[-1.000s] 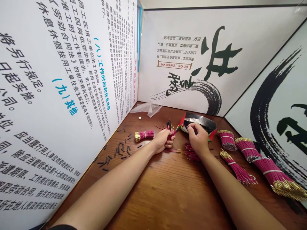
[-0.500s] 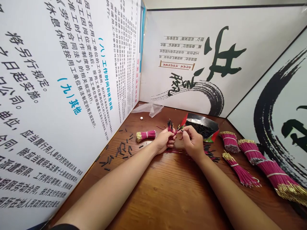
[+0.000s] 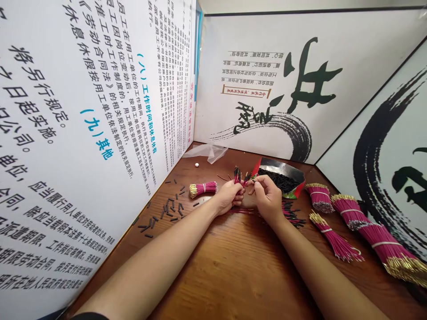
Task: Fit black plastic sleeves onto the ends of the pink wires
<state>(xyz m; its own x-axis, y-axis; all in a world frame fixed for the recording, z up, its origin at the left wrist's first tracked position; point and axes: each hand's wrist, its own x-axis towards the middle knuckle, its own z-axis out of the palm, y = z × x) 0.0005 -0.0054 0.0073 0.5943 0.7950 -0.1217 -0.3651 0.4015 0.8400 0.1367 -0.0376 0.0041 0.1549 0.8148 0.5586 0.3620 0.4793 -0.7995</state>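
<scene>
Short tubes lie scattered across a table's left side, beside a tied wire bundle. A plastic bag rests behind. Right of center, loose wires lie before an open container of tubes; further right lie more bundles.

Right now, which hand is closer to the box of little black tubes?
Your right hand: it's just beside the box. Your left hand is farther left.

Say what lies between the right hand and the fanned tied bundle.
Loose black-tipped wires lie on the table between the right hand and the bundle, as the head view shows.
</scene>
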